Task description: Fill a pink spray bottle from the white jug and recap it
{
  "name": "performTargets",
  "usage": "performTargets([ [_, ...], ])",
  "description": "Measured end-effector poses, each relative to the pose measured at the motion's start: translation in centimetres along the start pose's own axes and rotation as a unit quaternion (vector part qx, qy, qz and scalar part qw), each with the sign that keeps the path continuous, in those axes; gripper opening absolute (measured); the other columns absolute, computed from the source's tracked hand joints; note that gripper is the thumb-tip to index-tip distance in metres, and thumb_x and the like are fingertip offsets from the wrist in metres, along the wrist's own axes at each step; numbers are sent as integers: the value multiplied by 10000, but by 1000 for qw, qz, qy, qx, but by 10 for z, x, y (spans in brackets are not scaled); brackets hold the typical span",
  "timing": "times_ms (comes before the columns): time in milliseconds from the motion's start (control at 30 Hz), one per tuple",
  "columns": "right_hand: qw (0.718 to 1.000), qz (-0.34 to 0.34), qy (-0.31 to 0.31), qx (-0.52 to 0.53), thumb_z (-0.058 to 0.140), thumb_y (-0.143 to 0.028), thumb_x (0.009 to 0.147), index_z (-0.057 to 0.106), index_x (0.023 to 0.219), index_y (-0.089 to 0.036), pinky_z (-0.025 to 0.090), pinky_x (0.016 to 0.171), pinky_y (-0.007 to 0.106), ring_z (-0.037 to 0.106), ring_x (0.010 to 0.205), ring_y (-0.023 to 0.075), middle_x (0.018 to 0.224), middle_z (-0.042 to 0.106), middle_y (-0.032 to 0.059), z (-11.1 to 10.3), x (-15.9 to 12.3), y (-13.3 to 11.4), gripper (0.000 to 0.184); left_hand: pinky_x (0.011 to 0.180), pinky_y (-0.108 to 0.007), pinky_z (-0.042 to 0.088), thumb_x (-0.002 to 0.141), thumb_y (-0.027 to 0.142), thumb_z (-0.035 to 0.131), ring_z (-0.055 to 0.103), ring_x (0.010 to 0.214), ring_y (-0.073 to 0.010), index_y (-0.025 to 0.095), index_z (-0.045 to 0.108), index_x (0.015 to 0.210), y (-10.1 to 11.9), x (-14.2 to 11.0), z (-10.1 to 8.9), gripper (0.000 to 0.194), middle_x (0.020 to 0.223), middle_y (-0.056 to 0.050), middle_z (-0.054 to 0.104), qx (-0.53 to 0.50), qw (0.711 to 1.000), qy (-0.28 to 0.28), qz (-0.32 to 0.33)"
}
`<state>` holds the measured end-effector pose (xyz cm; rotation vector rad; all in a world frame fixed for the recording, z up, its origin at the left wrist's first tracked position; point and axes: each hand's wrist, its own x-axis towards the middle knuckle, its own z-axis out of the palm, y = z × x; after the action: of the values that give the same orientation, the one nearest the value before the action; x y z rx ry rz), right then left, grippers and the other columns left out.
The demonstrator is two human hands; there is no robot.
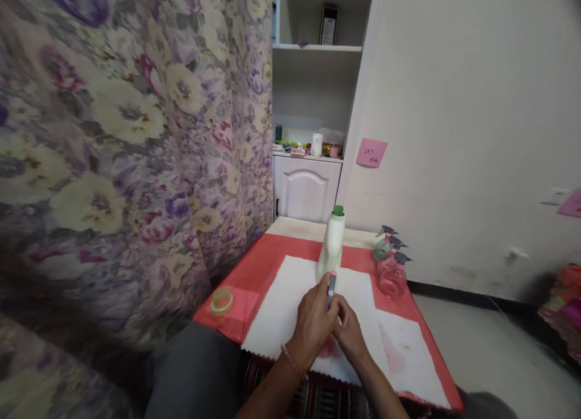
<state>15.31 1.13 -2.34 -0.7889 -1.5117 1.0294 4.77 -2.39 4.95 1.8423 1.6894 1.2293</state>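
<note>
Grey slim tool (331,292), pink-tipped, near pale bottle (333,243), above white cloth (282,295): left hand (314,317) grasps it with fingers; right hand (349,331), grip unclear. Probably light, stiff, smooth; best held mid-body.

The tool (331,290) is grey; the bottle (334,240) pale; the curtain (129,116) floral.

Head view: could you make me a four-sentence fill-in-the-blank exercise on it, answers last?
1. The bottle beyond the hands is topped in ____.
2. The bracelet is on the ____ wrist.
3. The curtain is patterned with ____.
4. The note nearest the shelves is ____.
Missing words: green; left; flowers; pink.
</note>
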Motion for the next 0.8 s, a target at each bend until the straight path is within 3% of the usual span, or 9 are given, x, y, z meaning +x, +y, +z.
performTargets([
  [167, 1000, 7, 16, 1, 581, -331, 847, 596, 943, -217, 500, 834, 333, 629, 889, 214, 930, 675, 23, 1, 2, 4, 150, 1019, -403, 438, 898, 296, 444, 590, 1184, -256, 173, 434, 1405, -1, 1, 2, 522, 1337, -149, 607, -97, 995, -22, 13],
  [333, 999, -9, -35, 17, 628, -399, 825, 623, 1071, -220, 490, 927, 366, 620, 1044, 249, 1075, 666, 58, -6, 3, -1, 304, 929, -370, 484, 888, 281, 467, 644, 1043, -227, 208, 430, 1401, -4, 3, 1, 520, 1197, -110, 677, -138, 990, -30, -7],
  [433, 999, -4, -36, 21, 640, -430, 818, 607, 1112, -226, 483, 959, 392, 624, 1067, 257, 1124, 669, 68, -7, 3, 1, 360, 877, -336, 502, 868, 288, 510, 658, 974, -206, 196, 455, 1377, -6, 6, 2, 520, 1124, -98, 692, -183, 982, -31, -32],
  [600, 1000, 10, 0, 19, 671, -421, 802, 596, 1009, -229, 495, 933, 417, 640, 1015, 265, 1042, 697, 59, -4, 5, 7, 292, 911, -340, 487, 814, 247, 579, 636, 1037, -212, 172, 498, 1322, -10, 11, 5, 520, 1109, -104, 692, -275, 958, -31, -76],
  [800, 999, -10, -32, 13, 642, -409, 821, 636, 1103, -243, 481, 969, 416, 617, 1092, 270, 1128, 676, 68, -9, 4, -4, 328, 798, -317, 509, 800, 275, 600, 650, 969, -213, 160, 530, 1258, -13, 12, 6, 478, 995, -94, 701, -337, 935, -37, -107],
])
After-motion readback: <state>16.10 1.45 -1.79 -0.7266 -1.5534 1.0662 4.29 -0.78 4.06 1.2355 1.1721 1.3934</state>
